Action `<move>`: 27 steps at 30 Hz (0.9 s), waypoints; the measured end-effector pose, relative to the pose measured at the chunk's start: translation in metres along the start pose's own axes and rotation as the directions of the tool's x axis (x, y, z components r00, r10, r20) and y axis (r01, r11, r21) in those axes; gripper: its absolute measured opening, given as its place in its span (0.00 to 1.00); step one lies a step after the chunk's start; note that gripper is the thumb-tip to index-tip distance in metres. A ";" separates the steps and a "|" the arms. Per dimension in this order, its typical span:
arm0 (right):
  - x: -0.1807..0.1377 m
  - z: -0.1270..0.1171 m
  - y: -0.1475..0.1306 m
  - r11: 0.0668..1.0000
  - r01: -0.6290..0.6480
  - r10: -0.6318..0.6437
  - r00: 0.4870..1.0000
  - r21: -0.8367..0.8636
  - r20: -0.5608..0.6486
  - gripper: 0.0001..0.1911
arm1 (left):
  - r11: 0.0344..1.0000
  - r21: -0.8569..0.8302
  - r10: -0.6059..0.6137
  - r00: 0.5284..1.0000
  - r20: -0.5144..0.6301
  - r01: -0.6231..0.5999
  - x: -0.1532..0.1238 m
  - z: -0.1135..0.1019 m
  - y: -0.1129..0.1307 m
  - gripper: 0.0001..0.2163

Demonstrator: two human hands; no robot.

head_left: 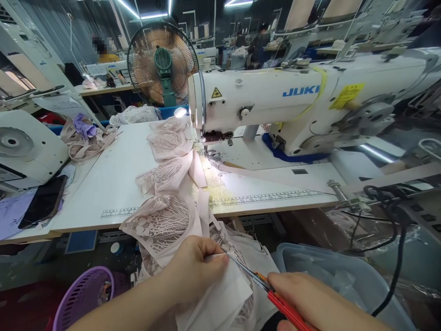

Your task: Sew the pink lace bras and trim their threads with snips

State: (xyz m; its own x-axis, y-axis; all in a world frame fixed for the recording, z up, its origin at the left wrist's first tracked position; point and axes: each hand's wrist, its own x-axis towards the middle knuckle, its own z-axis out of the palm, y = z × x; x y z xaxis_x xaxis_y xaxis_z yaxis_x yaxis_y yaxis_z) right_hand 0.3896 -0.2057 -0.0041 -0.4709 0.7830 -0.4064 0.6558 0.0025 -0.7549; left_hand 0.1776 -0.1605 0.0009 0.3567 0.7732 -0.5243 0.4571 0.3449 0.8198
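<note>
My left hand (200,264) pinches the edge of a pale pink lace bra piece (223,285) between thumb and fingers, over my lap. My right hand (303,294) is closed around red-handled scissors (287,310). Their metal blades point up and left, and the tips reach the cloth edge beside my left thumb. More lace bra cups (165,220) hang in a joined row from the table edge back to the needle area of the white sewing machine (258,94). Part of the right hand's grip lies outside the picture.
A white table (113,179) with a printed ruler holds a phone (44,200) and a heap of straps (89,142) at left. Below are a purple basket (82,294) and a translucent blue bin (320,253). A fan (161,64) stands behind; people sit farther back.
</note>
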 end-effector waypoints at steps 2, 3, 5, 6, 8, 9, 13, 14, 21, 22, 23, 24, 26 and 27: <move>0.000 0.000 -0.002 0.999 -0.015 0.020 0.995 -0.045 0.095 0.05 | 1.000 -0.006 0.008 1.000 0.005 -0.008 -0.001 0.000 0.000 0.09; 0.000 0.001 -0.002 0.998 -0.034 0.041 0.992 -0.059 0.116 0.06 | 1.000 -0.009 0.012 1.000 0.012 -0.012 -0.001 0.000 0.000 0.09; 0.000 0.002 0.000 0.995 -0.076 0.084 0.989 -0.062 0.120 0.07 | 1.000 -0.011 0.020 0.999 0.032 -0.019 0.000 0.000 -0.002 0.09; 0.000 0.002 0.003 0.995 -0.089 0.095 0.988 -0.053 0.120 0.08 | 1.000 -0.006 0.023 0.999 0.038 -0.023 0.000 0.000 -0.003 0.09; 0.000 0.003 0.012 0.994 -0.100 0.104 0.990 -0.039 0.099 0.11 | 1.000 0.005 0.031 0.999 0.044 -0.031 0.000 -0.001 -0.004 0.09; 0.000 0.004 0.017 0.994 -0.101 0.103 0.992 -0.031 0.079 0.12 | 0.999 0.010 0.036 0.998 0.043 -0.037 0.000 -0.002 -0.005 0.10; -0.001 0.004 0.026 0.998 -0.028 0.033 0.996 0.058 -0.081 0.15 | 0.997 0.045 0.068 0.997 0.045 -0.070 -0.004 -0.004 -0.003 0.11; -0.001 0.004 0.024 0.995 0.022 -0.007 0.989 0.100 -0.145 0.14 | 0.995 0.057 0.081 0.996 0.041 -0.083 -0.005 -0.005 -0.002 0.12; 0.010 0.024 -0.015 0.885 0.290 -0.137 0.910 0.364 -0.392 0.09 | 0.962 0.190 0.193 0.980 0.041 -0.198 -0.008 -0.002 0.001 0.14; 0.013 0.028 -0.021 0.878 0.295 -0.136 0.909 0.377 -0.394 0.08 | 0.943 0.228 0.237 0.970 0.046 -0.241 -0.010 -0.002 0.000 0.15; 0.017 0.031 -0.025 0.876 0.306 -0.145 0.904 0.372 -0.403 0.08 | 0.913 0.278 0.298 0.953 0.045 -0.299 -0.012 -0.004 -0.003 0.16; 0.020 0.033 -0.028 0.875 0.335 -0.166 0.886 0.350 -0.432 0.07 | 0.863 0.345 0.382 0.924 0.034 -0.370 -0.016 -0.005 -0.006 0.15; 0.023 0.032 -0.033 0.869 0.409 -0.221 0.824 0.279 -0.522 0.07 | 0.679 0.527 0.584 0.811 0.034 -0.511 -0.028 -0.009 -0.017 0.21; 0.024 0.028 -0.036 0.863 0.444 -0.246 0.786 0.240 -0.567 0.07 | 0.557 0.630 0.661 0.748 0.057 -0.541 -0.036 -0.010 -0.025 0.29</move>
State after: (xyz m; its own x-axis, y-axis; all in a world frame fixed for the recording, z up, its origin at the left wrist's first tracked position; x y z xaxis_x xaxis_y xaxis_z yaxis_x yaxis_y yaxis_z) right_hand 0.3383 -0.2047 -0.0010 -0.1966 0.9676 0.1585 0.2155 0.2003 -0.9557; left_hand 0.1454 -0.1912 0.0017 0.6156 0.7761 0.1368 0.5754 -0.5613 0.5948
